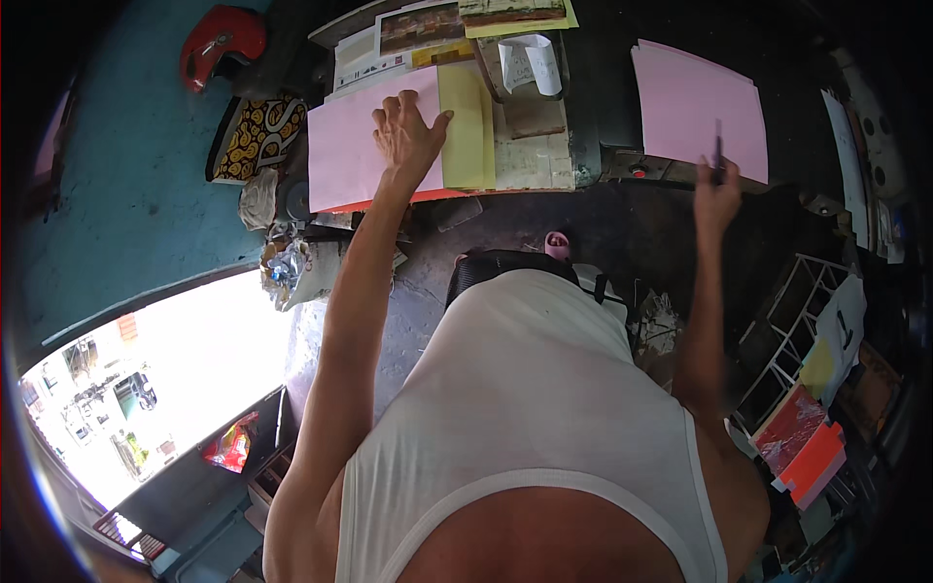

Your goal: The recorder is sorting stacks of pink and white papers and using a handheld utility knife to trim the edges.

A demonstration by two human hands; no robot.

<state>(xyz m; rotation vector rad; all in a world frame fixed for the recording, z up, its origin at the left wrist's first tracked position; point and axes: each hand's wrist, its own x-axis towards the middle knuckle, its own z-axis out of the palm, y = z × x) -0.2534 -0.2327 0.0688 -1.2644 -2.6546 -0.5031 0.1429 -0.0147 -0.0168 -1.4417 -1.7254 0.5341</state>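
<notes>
A person in a white vest leans over a cluttered tabletop [544, 165]. The left hand [406, 136] lies flat, fingers spread, on a pink sheet [345, 155], apparently pinning it in place. Just right of that sheet sits a yellow sheet [466, 131]. Well to the right, the right hand [717, 189] is closed around a dark pen [718, 146], held upright at the lower edge of a second pink stack [695, 107]. A red helmet [222, 44] rests up left of the sheet.
</notes>
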